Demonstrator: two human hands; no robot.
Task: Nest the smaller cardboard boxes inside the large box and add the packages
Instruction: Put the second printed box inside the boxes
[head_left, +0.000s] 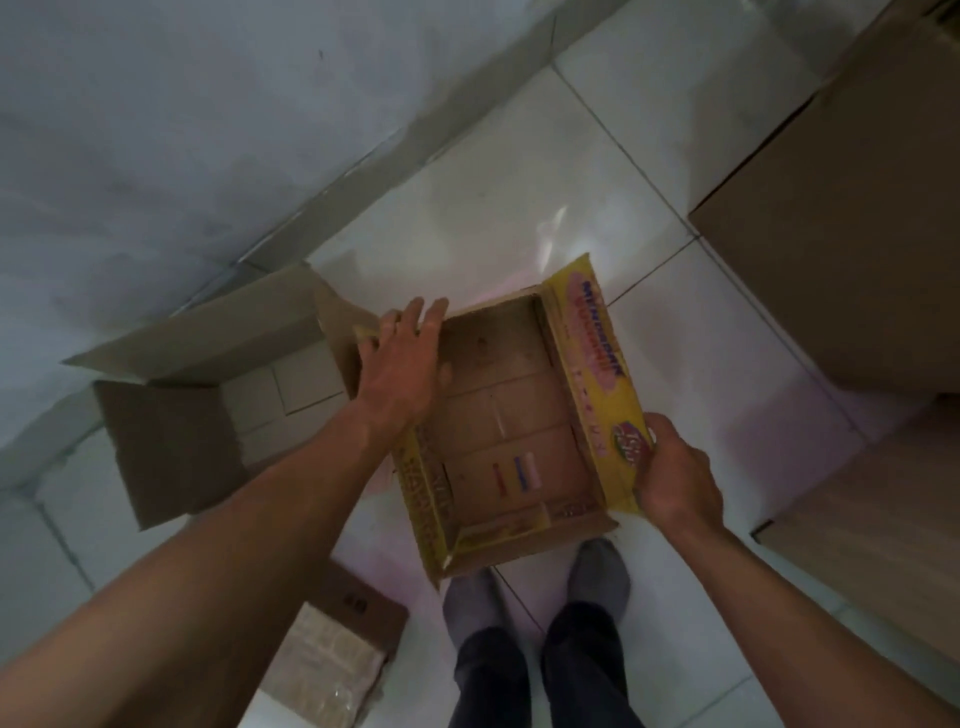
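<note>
I hold a smaller cardboard box with yellow printed flaps (509, 415) open side up above the white tiled floor. My left hand (405, 358) grips its far left flap, fingers over the edge. My right hand (675, 470) clasps the near end of its right yellow flap. The box is empty inside. To its left lies a plain brown box (171, 415) with open flaps, through whose open bottom floor tiles show. A wrapped package (332, 660) lies on a flat piece of cardboard at the lower left, near my left forearm.
A large brown cardboard box (852, 208) stands at the right, with another brown surface (883, 545) below it. A grey wall (156, 130) runs along the upper left. My feet in grey socks (540, 587) stand just under the held box.
</note>
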